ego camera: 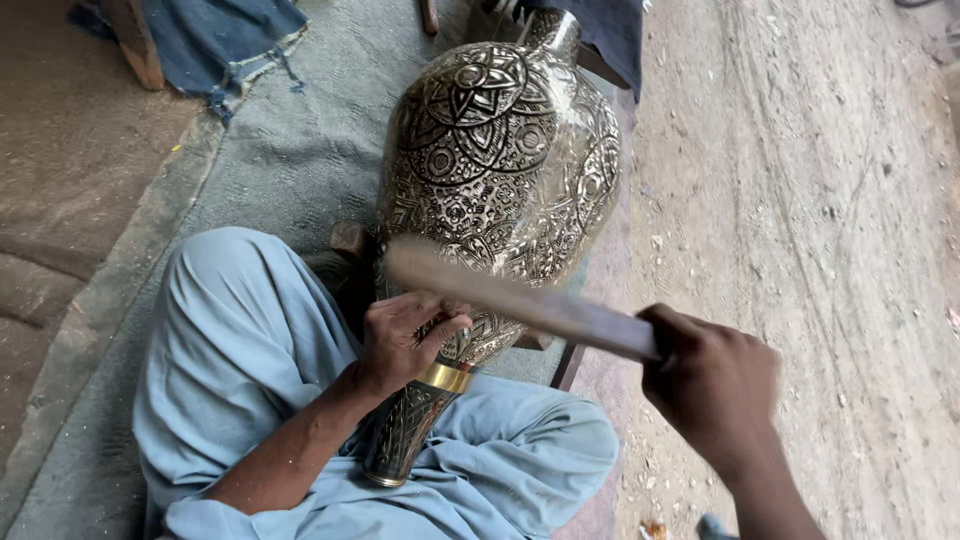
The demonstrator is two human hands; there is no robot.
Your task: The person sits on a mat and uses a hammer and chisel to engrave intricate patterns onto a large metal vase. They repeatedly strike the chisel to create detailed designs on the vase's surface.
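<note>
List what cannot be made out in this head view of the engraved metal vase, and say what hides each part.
- Tool head, head view: motion blur smears the wooden striking tool in the right hand.
- Left hand grip: its fingers hide whatever it holds against the engraved metal vase.
- Vase mouth: cut off by the top edge and dark cloth.
</note>
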